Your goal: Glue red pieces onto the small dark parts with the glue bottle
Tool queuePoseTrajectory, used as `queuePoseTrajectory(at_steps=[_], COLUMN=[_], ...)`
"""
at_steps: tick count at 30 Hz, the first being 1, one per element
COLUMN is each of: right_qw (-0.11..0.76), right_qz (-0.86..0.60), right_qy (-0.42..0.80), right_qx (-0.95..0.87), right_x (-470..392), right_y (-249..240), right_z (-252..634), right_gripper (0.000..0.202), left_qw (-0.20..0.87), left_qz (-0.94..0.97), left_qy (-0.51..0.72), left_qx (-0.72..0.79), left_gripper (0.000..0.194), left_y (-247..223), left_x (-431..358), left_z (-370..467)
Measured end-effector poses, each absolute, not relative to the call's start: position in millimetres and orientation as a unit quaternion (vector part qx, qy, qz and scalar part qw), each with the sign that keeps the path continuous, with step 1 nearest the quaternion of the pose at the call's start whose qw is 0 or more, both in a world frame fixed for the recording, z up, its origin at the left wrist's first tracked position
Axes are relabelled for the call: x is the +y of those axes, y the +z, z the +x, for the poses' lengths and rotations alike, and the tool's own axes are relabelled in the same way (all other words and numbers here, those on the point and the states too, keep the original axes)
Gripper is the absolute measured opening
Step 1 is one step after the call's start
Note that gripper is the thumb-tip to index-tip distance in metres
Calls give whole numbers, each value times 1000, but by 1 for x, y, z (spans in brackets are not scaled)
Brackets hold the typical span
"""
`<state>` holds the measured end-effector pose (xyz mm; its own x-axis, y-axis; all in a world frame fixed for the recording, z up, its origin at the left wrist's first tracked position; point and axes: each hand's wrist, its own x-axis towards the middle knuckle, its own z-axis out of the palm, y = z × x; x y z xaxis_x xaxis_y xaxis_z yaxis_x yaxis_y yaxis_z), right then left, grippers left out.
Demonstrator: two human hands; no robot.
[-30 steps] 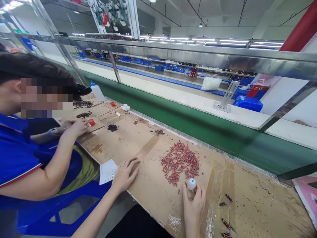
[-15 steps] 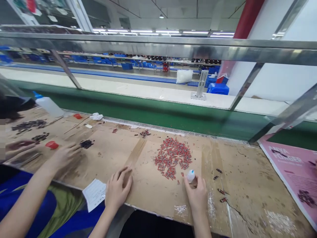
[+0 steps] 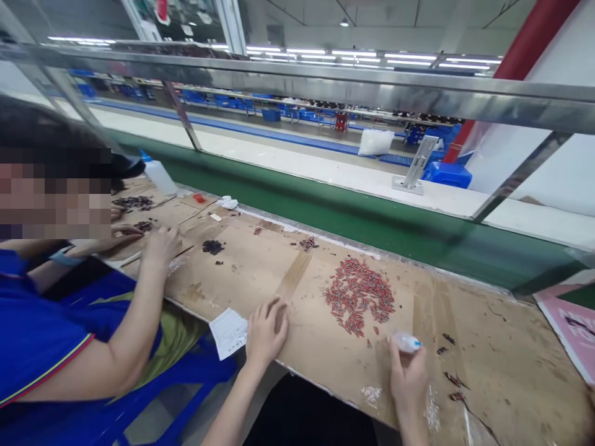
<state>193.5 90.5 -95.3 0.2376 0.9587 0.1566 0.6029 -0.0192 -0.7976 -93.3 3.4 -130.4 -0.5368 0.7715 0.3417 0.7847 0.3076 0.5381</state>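
My right hand [image 3: 409, 378] is closed around a small translucent white bottle [image 3: 403, 342]. The bottle lies nearly sideways in my fingers, its blue tip pointing right. Just beyond it spreads a pile of small red-and-dark pieces [image 3: 357, 294], with a few strays at its near edge. My left hand [image 3: 267, 331] rests on the cardboard-covered table [image 3: 320, 365] near the front edge, thumb apart from the lightly bent fingers, with nothing seen in it. A paper slip with writing [image 3: 229, 333] lies beside my left wrist.
At left, a co-worker in a blue shirt [image 3: 51, 334] handles dark pieces [image 3: 144, 224]. A larger white bottle [image 3: 158, 174] stands behind them. Several dark pieces [image 3: 450, 378] lie right of my right hand. A metal rail [image 3: 325, 80] crosses ahead.
The view has swung left, bringing the co-worker further in. In my right hand the bottle has tipped over to the right. The co-worker's near hand has drawn away from the black pile.
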Motion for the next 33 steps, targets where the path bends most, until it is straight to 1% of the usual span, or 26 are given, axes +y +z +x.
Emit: queuePoseTrajectory(at_steps=[3,7,9,11,13,17,19,21,24,26,27,28,30,33], right_qw=[411,434,463,503,545,607,618,621,637,633,626,620,608,597], right_qz=[-701,-707,-695,-673,-638,-560,-526,-510,-499,-489,-486,-485,-489,-506], right_qy=[249,282,281,288,320,410,446,468,487,509,520,529,542,547], right_qx=[-527,-482,-472,-460,-440,-387,-378,-368,-329,-318,-318,-317,-311,-297], right_x=[79,62,56,51,48,44,45,47,50,49,48,47,45,43], right_y=[-104,-113,-111,-106,-100,-94,-92,-90,-87,-86,-86,-86,-85,-84], right_z=[211,231,234,231,224,210,207,204,198,191,186,182,173,165], right_gripper=[57,64,64,60,53,40,36,35,34,30,29,29,32,35], left_qw=[-14,3,11,7,0,0,-3,-19,-77,-148,-211,-236,-256,-253], left_qz=[-501,-490,-478,-462,-449,-429,-432,-453,-510,-563,-597,-618,-641,-658], left_qy=[-350,-342,-324,-273,-255,-275,-308,-346,-391,-403,-411,-409,-402,-362], left_qx=[-791,-802,-816,-844,-856,-860,-847,-821,-762,-706,-655,-629,-601,-610], left_gripper=[26,32,31,28,25,16,18,28,35,31,29,26,18,9], left_y=[-128,-108,-99,-95,-95,-91,-87,-84,-87,-93,-97,-101,-109,-119], left_x=[7,22,31,37,38,33,31,30,27,22,19,17,15,17], left_z=[-127,-217,-259,-286,-300,-304,-296,-274,-209,-152,-123,-98,-59,-36])
